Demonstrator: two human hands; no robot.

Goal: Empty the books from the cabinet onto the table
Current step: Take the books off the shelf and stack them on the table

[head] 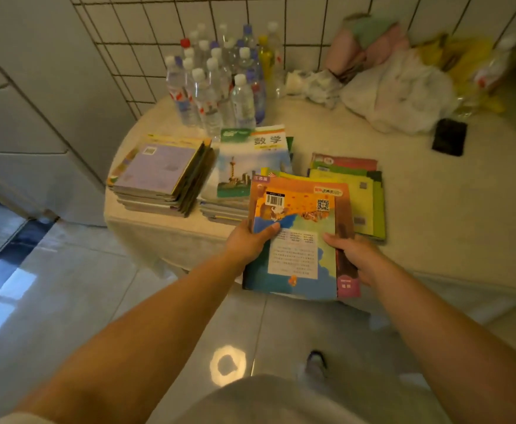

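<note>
White tiled wall behind, round cream table (327, 142) out front. Both hands are on a bundle of colourful books (299, 237), back cover up, over the table's near edge. Left hand (247, 240) grips the left side, thumb curled on top; right hand (354, 255) clasps the right side near the spine. On the table lie 3 stacks: a purple-topped pile (159, 175) left, a maths textbook pile (250, 163) middle, green-yellow books (360, 191) right. Water bottles (220, 81) cluster at the back.
</note>
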